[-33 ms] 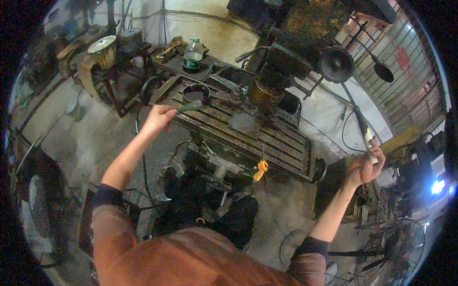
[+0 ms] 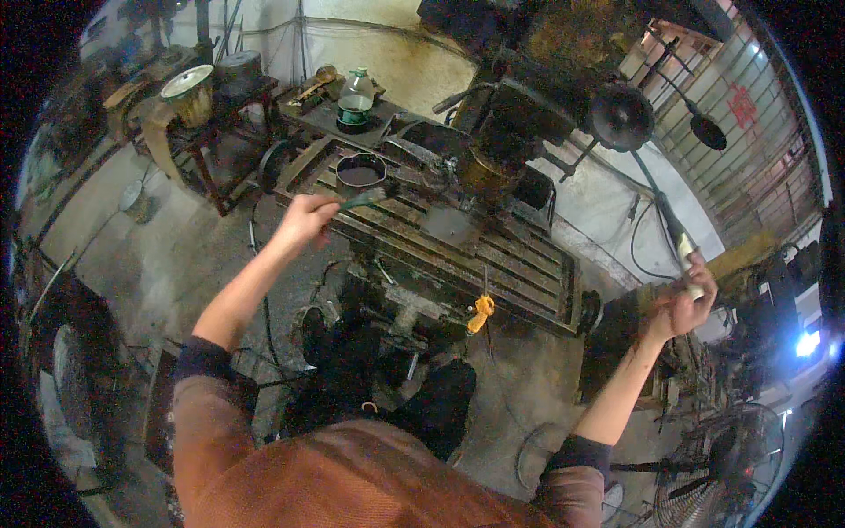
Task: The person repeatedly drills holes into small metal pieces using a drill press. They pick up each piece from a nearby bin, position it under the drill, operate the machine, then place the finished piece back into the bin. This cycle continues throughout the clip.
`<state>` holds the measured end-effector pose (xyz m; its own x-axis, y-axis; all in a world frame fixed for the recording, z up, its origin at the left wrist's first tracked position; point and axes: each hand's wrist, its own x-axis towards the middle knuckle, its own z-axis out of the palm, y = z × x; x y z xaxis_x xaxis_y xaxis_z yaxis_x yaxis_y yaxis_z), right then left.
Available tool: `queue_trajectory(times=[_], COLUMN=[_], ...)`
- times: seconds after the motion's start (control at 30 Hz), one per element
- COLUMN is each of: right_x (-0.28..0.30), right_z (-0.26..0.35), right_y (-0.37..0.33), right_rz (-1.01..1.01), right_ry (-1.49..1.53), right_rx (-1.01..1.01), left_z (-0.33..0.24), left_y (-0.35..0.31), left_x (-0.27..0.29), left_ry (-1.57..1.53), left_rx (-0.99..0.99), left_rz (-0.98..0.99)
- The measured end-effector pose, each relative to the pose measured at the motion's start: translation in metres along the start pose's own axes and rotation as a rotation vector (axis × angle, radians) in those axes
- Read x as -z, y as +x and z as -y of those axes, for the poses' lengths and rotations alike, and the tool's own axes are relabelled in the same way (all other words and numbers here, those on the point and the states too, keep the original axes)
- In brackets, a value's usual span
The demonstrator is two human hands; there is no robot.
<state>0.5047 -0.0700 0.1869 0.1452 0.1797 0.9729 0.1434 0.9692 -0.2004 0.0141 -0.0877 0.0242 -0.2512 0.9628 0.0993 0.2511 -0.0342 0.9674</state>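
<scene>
Over the left part of a slotted metal machine table (image 2: 528,280), my left hand (image 2: 306,217) is closed on the green handle of a brush (image 2: 362,200). The dark bristle end points right, just in front of a round pan (image 2: 361,160) of dark liquid. At the far right, my right hand (image 2: 687,305) wraps round the pale grip of a long dark lever (image 2: 664,216), which runs up to the machine head (image 2: 528,114). A flat grey plate (image 2: 449,226) shows near the table's middle, under the head, and its outline is blurred.
A yellow-orange handle (image 2: 481,315) sticks out at the table's front edge. Behind the table stands a clear bottle (image 2: 356,101) with green liquid. A bench (image 2: 231,163) with pots is at the back left. A fan (image 2: 717,471) stands at the lower right.
My left hand has shifted slightly right with the brush. My right hand has moved a little right, still round the lever's grip.
</scene>
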Motion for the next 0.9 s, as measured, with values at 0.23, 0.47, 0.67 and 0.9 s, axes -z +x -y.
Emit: queue_trajectory(times=[0.23,0.47,0.67,0.9], right_x=[-0.002,-0.013,-0.014,-0.014], right_z=[0.006,0.011,0.009,0.012], right_y=[-0.006,-0.009,-0.021,-0.032], right_rz=[0.028,-0.023,-0.068,-0.054], right_ry=[0.025,0.005,0.022,0.026], right_rx=[-0.068,-0.046,-0.068,-0.093], left_z=[0.002,0.003,0.008,0.006], left_y=[0.052,0.057,0.052,0.032], left_x=[-0.119,-0.162,-0.157,-0.138], left_ry=[-0.084,0.066,0.094,-0.053], left_rx=[-0.108,-0.15,-0.168,-0.038], left_rz=[0.049,-0.007,0.035,0.221])
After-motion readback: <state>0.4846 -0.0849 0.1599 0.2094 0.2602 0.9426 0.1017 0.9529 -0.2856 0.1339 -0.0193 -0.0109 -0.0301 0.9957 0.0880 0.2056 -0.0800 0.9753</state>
